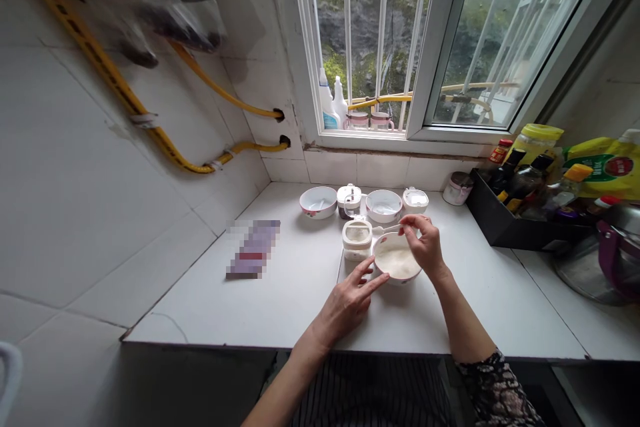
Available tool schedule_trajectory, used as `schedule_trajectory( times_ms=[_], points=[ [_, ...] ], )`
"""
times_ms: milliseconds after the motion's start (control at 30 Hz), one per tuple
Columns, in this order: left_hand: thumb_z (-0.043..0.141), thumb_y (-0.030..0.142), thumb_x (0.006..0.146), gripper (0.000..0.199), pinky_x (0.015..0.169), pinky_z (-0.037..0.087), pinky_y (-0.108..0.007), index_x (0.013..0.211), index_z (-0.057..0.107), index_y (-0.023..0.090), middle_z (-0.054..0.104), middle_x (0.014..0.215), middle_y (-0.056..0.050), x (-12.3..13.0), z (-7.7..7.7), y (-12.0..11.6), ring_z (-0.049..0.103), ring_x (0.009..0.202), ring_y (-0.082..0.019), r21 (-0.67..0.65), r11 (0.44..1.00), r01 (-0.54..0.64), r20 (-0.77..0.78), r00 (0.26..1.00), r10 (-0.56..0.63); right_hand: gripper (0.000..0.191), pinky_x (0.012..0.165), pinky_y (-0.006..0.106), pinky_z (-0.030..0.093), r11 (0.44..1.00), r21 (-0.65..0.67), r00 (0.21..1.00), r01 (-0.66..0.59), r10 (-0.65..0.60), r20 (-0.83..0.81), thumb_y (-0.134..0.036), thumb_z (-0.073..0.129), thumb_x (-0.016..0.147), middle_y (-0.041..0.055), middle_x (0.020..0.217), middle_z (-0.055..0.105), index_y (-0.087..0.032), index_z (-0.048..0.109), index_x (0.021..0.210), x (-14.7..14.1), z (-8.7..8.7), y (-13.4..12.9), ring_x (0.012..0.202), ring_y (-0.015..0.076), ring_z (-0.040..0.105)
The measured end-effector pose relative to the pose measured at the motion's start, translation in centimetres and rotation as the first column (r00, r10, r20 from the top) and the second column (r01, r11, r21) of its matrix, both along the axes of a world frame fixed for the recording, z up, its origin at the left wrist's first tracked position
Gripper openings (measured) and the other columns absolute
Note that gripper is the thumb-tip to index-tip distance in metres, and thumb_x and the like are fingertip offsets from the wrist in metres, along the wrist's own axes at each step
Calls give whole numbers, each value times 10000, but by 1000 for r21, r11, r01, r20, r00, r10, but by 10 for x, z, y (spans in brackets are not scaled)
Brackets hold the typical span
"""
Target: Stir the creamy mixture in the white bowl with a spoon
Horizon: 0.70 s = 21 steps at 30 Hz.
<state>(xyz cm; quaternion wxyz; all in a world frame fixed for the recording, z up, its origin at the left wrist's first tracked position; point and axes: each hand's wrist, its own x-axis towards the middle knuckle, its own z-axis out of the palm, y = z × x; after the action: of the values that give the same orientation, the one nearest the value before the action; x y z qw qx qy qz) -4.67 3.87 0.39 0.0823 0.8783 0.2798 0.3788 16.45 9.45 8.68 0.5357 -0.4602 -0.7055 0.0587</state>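
"Two entries first: left hand [350,297] and right hand [424,243]. What was the grip of each?"

"Left: fingers spread, laid against the side of the near bowl [393,239]; thumb not made out. Right: thumb and fingertips pinching the handle of a white spoon [390,229] by the bowl's far rim, its head just beside the square seasoning jar [357,251]."

"Stage of the work?"

"Part-way, in my judgement. Done: near bowl, white, floral-marked, upright on the tabletop [300,293] to the right of that jar, bearing pale contents [397,261]; powder or fine grain, not determinable. Outstanding: spoon not yet put down. Rear left bowl [316,214] and rear middle bowl [384,217]: both out of hand, contents unclear."

"Edges and open room?"

"Front: tabletop edge, crossed by both forearms. Left: the widest stretch of bare white surface, reaching to one pixelated rectangular item [255,250], tiled wall [75,147] beyond. Rear: one close row, the two rear bowls with a dark-filled jar [349,203] between them and a white lidded jar [415,201] at its right end. Right: a fair stretch, bounded by one black box [500,223] of bottles [525,183] and one steel pot [580,277]. Tightest place: between seasoning jar and near bowl, nearly touching."
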Motion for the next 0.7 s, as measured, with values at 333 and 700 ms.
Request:
schedule_trajectory(
  times_ms=[333, 700],
  points=[
    [389, -76, 781, 747, 952, 576, -373, 1439, 449, 273, 339, 1522, -121, -1, 1, -1, 576, 1223, -217, -18, 999, 27, 22, 999, -26, 171, 763, 314, 422, 937, -342, 981, -64, 122, 152, -162, 445, 682, -7, 514, 598, -228, 578, 597, 22, -1, 0, 659, 185, 538],
    [397, -61, 794, 708, 921, 588, -348, 1417, 476, 265, 365, 1507, -122, -1, 0, 0, 593, 1199, -211, 9, 1000, -3, 1, 1000, 3, 138, 522, 250, 395, 800, -560, 952, -215, 44, -304, -245, 479, 605, -34, 441, 535, -198, 607, 580, 20, -3, 5, 468, 137, 497]
  ],
)
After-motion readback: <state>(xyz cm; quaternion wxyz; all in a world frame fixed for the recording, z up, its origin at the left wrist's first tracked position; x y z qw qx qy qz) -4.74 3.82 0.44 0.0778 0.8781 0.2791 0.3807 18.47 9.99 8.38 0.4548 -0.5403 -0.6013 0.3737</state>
